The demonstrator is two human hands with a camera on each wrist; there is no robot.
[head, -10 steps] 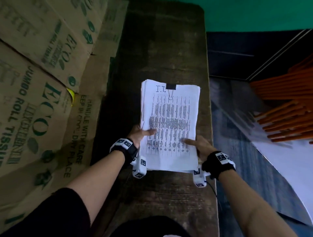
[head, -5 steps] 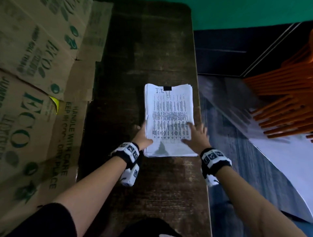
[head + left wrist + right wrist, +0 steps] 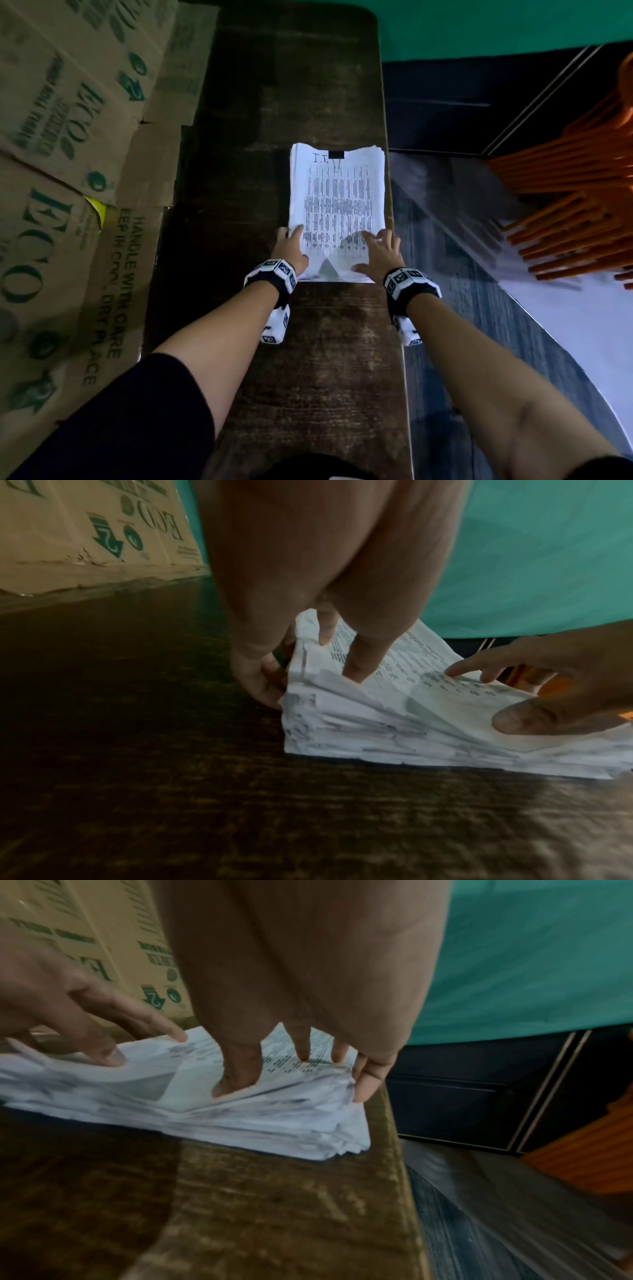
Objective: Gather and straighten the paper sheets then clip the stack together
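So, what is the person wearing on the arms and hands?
Both hands, left hand and right hand, are bare. Each wrist carries a black band with white square-code markers, with a white marked block hanging under it. The forearms are bare; a black sleeve covers the left upper arm.

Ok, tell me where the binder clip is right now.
In the head view the clip sits on the far edge of the paper stack, near its middle, beside the handwritten "I.T.", well beyond both hands.

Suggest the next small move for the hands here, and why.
Probably lift both hands away: the stack lies flat on the table, the clip already on its far edge, while the left hand and right hand only rest on it.
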